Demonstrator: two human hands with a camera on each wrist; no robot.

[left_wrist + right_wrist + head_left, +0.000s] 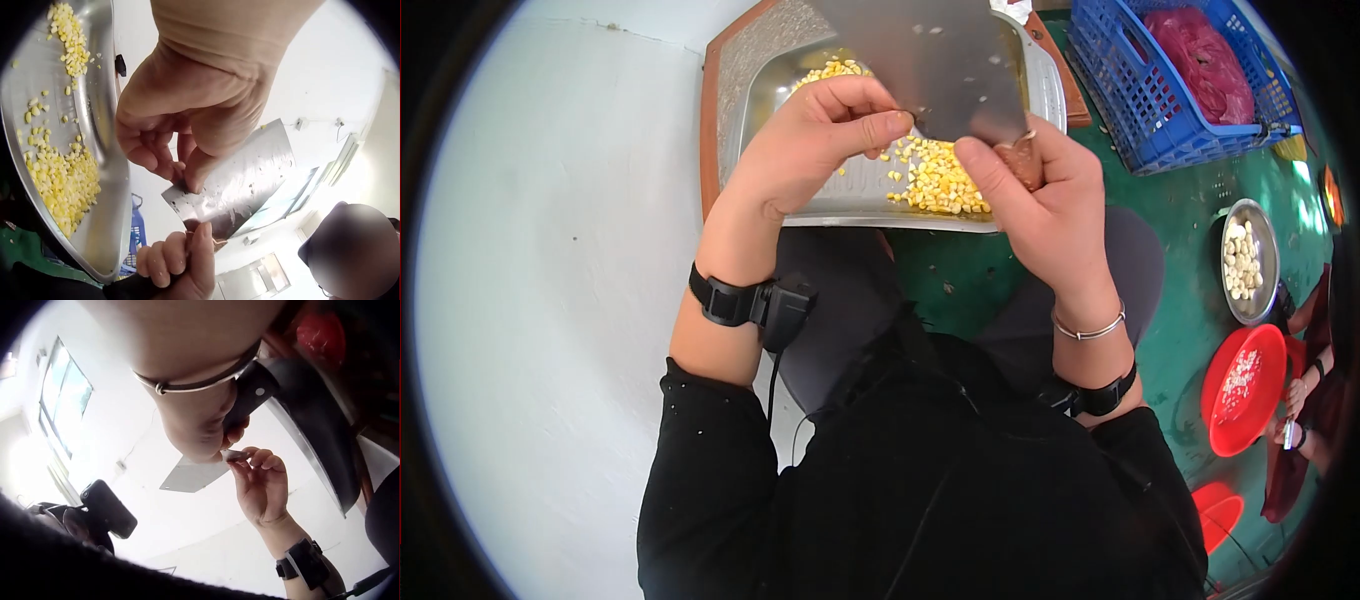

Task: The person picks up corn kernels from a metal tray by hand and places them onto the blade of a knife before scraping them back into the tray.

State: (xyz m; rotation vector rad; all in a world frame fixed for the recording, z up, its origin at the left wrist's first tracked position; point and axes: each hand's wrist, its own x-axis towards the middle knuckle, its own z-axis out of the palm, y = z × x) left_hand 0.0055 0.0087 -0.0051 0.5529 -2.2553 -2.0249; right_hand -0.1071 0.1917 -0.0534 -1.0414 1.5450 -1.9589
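My right hand (1060, 205) grips a cleaver (950, 65) by its dark handle (253, 390), the thumb near the copper-coloured collar where handle meets blade. The broad metal blade is raised over a metal tray (870, 222), with light bits stuck to it. My left hand (805, 150) pinches the blade's near corner between thumb and fingertips, also seen in the left wrist view. Inside the tray lie loose yellow corn kernels (945, 185), with a smaller heap (832, 70) toward the far left, partly behind the left hand.
A blue plastic basket (1145, 110) with a pink bag (1200, 65) stands at the upper right. On the green floor to the right are a metal bowl (1272, 235) of pale round pieces and a red basin (1220, 400). Another person's hands (1300, 395) are beside it. A white wall (550, 300) runs along the left.
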